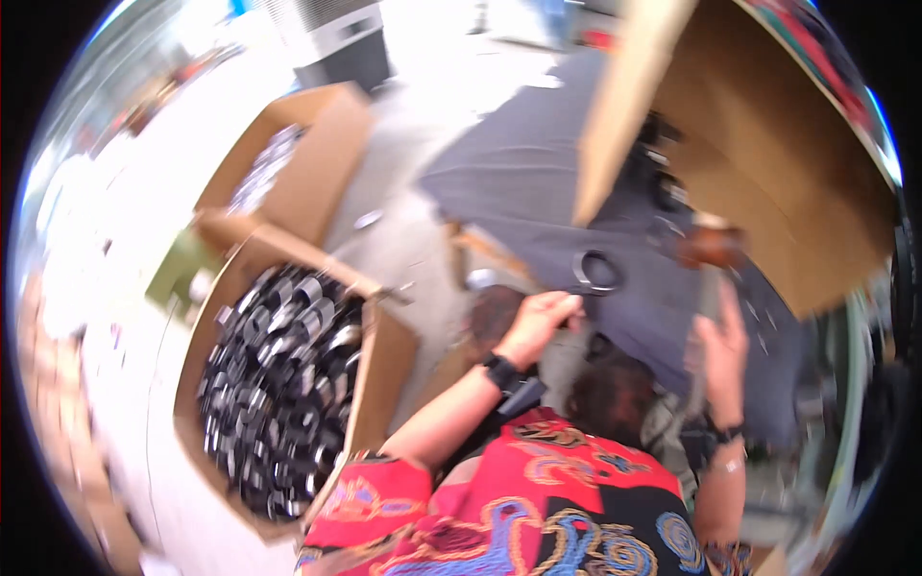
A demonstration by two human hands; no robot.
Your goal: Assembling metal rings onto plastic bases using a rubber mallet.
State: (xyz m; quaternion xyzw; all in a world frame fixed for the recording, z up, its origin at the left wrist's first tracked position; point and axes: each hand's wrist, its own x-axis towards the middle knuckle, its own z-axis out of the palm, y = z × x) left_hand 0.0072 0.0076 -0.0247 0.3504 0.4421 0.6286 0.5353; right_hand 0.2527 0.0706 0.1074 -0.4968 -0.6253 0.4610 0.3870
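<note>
My left hand (545,322) is closed in a pinch at the lower edge of a black metal ring (615,284), which stands out just beyond the fingertips above a dark grey cloth (538,144). My right hand (722,350) is wrapped round the handle of a mallet (711,247). Its brownish-orange head is raised over the right part of the cloth and smeared by motion. Several small dark metal parts (665,187) lie on the cloth beyond the mallet, too blurred to name.
On my left, an open cardboard box (394,355) is heaped with black and silvery ring-shaped metal parts (288,374). Behind it stands another cardboard box (331,163) with shiny pieces inside. A large open carton (768,154) rises at the far right. A grey-and-black appliance (346,48) stands at the back.
</note>
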